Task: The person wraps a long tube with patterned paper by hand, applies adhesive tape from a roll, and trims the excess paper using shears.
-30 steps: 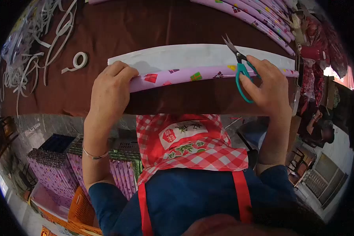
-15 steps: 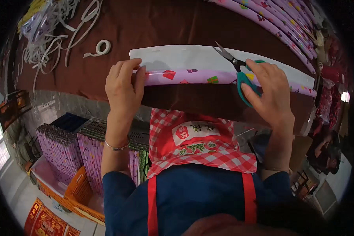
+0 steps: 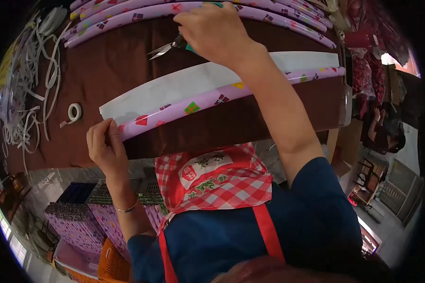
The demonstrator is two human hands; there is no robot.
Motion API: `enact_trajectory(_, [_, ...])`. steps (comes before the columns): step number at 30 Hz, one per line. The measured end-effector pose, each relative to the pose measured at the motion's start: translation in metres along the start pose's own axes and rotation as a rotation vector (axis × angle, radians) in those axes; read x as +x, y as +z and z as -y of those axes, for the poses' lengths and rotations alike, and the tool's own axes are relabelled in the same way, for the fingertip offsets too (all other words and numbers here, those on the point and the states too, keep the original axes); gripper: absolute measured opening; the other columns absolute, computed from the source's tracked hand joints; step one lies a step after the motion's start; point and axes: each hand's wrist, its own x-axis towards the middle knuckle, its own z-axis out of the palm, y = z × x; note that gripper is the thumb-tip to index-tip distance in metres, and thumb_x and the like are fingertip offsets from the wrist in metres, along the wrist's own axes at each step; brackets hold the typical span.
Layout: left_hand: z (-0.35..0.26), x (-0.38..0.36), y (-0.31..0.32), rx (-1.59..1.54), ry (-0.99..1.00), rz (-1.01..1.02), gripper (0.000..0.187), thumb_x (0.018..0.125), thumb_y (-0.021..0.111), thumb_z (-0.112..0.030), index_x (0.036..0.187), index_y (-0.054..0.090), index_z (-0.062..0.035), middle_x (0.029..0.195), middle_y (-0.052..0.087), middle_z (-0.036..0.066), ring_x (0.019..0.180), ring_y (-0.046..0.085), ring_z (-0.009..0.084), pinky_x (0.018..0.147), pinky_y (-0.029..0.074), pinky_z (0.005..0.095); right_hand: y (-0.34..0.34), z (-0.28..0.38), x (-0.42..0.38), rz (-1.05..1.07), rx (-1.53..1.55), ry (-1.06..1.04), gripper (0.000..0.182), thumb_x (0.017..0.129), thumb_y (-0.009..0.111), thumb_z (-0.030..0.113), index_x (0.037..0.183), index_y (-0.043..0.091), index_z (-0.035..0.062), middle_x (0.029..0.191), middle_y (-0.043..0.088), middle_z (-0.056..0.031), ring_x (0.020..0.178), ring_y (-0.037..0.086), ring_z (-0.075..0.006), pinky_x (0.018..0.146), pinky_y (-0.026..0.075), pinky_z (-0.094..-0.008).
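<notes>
A lilac sheet of wrapping paper with gift-box prints (image 3: 174,113) lies across the brown-covered table, partly rolled along its near edge, its white back (image 3: 174,82) showing beyond the roll. At its left end, my left hand (image 3: 106,144) closes thumb and fingers on the roll. My right hand (image 3: 217,35) is above the far side of the sheet, fingers curled over a pair of scissors (image 3: 164,50). Their blades point left and stand apart; the teal handles are mostly hidden by the hand. My right forearm passes over the sheet and covers part of it.
Several finished lilac rolls (image 3: 127,20) lie along the far edge of the table. A small roll of white tape (image 3: 74,112) sits at left, near tangled white strips (image 3: 33,99). Below the table, an orange basket (image 3: 112,262) stands by bundled lilac rolls (image 3: 73,226). Another person (image 3: 387,134) is at far right.
My right hand has carried the scissors from over the sheet toward the far rolls. The camera view has turned and shifted. My left hand remains at the sheet's left end.
</notes>
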Motion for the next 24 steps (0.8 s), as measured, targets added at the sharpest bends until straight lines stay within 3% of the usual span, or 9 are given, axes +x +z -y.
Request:
enact_trajectory(4, [0.003,-0.001,-0.004,0.065,0.101,-0.075,0.01,0.085,0.071,-0.001,0.094,0.066,-0.0004,0.087,0.063,0.013,0.083,0.061,0.0288,0.074,0.049,0.0369,-0.006,-0.01,-0.013,-0.02,0.049,-0.009,0.026,0.089,0.066,0.022,0.113,0.067,0.0124,0.102,0.068,-0.0038,0.101,0.061,-0.0244,0.088,0.041,-0.0446])
enact_trajectory(8, [-0.004,0.002,-0.006,0.108,0.065,-0.083,0.01,0.082,0.072,-0.003,0.09,0.067,-0.0019,0.085,0.063,0.011,0.079,0.06,0.0275,0.069,0.047,0.0368,-0.021,0.002,-0.015,-0.052,0.06,-0.039,0.025,0.089,0.066,0.022,0.112,0.067,0.0112,0.102,0.068,-0.0039,0.1,0.061,-0.0244,0.088,0.041,-0.0454])
enact_trajectory(14, [-0.015,0.015,-0.011,0.065,-0.026,0.044,0.007,0.082,0.072,-0.004,0.086,0.067,-0.0044,0.081,0.063,0.007,0.073,0.061,0.0258,0.066,0.048,0.0365,-0.048,0.059,-0.028,0.004,0.652,-0.214,0.02,0.075,0.075,0.01,0.092,0.067,0.0031,0.09,0.06,-0.0084,0.086,0.058,-0.0277,0.076,0.05,-0.0389])
enact_trajectory(18, [-0.018,0.026,-0.01,0.124,-0.051,0.103,0.007,0.081,0.072,-0.006,0.086,0.067,-0.0053,0.082,0.064,0.007,0.075,0.062,0.0269,0.066,0.049,0.0377,-0.036,0.063,-0.03,-0.021,0.696,-0.193,0.018,0.076,0.075,0.01,0.09,0.067,0.003,0.09,0.061,-0.0082,0.086,0.059,-0.0278,0.074,0.05,-0.0383])
enact_trajectory(20, [-0.022,0.034,-0.003,0.198,0.115,0.153,0.008,0.079,0.072,-0.009,0.086,0.068,-0.0065,0.082,0.065,0.007,0.075,0.063,0.028,0.066,0.049,0.0389,-0.035,0.062,-0.032,-0.034,0.681,-0.157,0.018,0.076,0.075,0.011,0.09,0.067,0.0028,0.09,0.061,-0.0084,0.085,0.059,-0.0284,0.073,0.05,-0.0384])
enact_trajectory(24, [-0.043,0.046,0.024,0.185,0.135,0.244,0.008,0.078,0.072,-0.012,0.084,0.068,-0.0076,0.079,0.065,0.007,0.077,0.064,0.0282,0.068,0.051,0.0396,-0.038,0.06,-0.035,0.043,0.664,-0.126,0.018,0.077,0.075,0.013,0.09,0.067,0.0024,0.089,0.062,-0.0086,0.085,0.059,-0.0292,0.073,0.05,-0.039])
